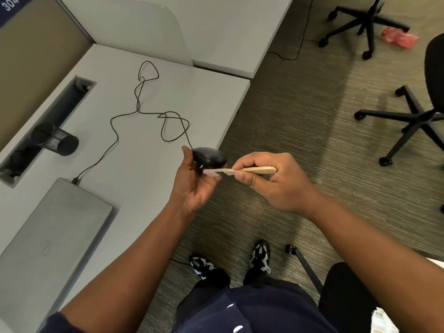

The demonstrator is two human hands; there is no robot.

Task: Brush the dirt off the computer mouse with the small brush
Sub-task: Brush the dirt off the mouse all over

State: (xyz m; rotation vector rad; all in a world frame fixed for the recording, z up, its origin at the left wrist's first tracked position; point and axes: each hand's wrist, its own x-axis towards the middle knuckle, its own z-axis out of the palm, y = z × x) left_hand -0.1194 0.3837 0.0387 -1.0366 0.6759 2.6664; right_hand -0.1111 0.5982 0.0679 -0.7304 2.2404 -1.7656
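Left hand grips mouse; right hand pinches brush against it

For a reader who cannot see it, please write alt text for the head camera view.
A person's left hand holds a black wired computer mouse just past the edge of a grey desk, while the right hand grips a small wooden brush, its head against the mouse. The mouse cable loops over the desk to a closed laptop.
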